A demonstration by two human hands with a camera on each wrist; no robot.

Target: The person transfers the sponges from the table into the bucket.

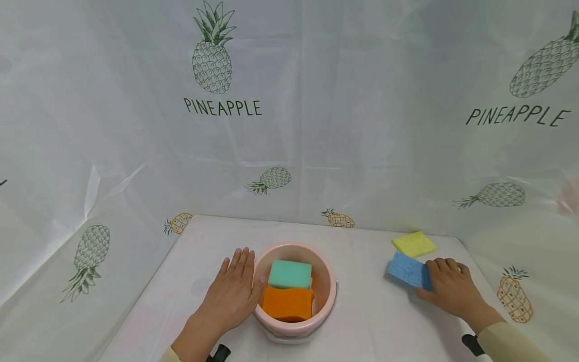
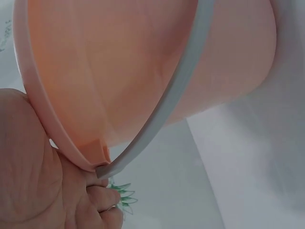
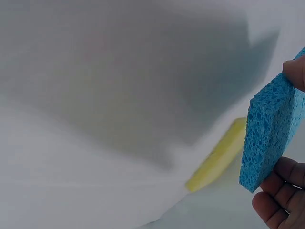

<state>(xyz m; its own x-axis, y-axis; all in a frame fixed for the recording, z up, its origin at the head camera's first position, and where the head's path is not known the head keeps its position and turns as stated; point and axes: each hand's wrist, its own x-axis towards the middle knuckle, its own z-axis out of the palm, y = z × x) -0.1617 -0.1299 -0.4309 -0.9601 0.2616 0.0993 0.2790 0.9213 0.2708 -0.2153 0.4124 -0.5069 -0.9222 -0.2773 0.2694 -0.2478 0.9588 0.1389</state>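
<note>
A pink bucket (image 1: 327,291) stands on the white table (image 1: 371,322), holding a teal sponge (image 1: 290,274) and an orange sponge (image 1: 288,303). My left hand (image 1: 235,289) lies flat with straight fingers against the bucket's left side. In the left wrist view the bucket wall (image 2: 143,71) and its grey handle (image 2: 167,105) fill the frame. My right hand (image 1: 448,286) pinches a blue sponge (image 1: 408,270) at the table's right; in the right wrist view my fingers grip the blue sponge (image 3: 269,129). A yellow sponge (image 1: 413,244) lies just behind it.
A white pineapple-print sheet (image 1: 289,125) walls the table at the back and both sides. The yellow sponge (image 3: 219,157) shows past the blue one in the right wrist view.
</note>
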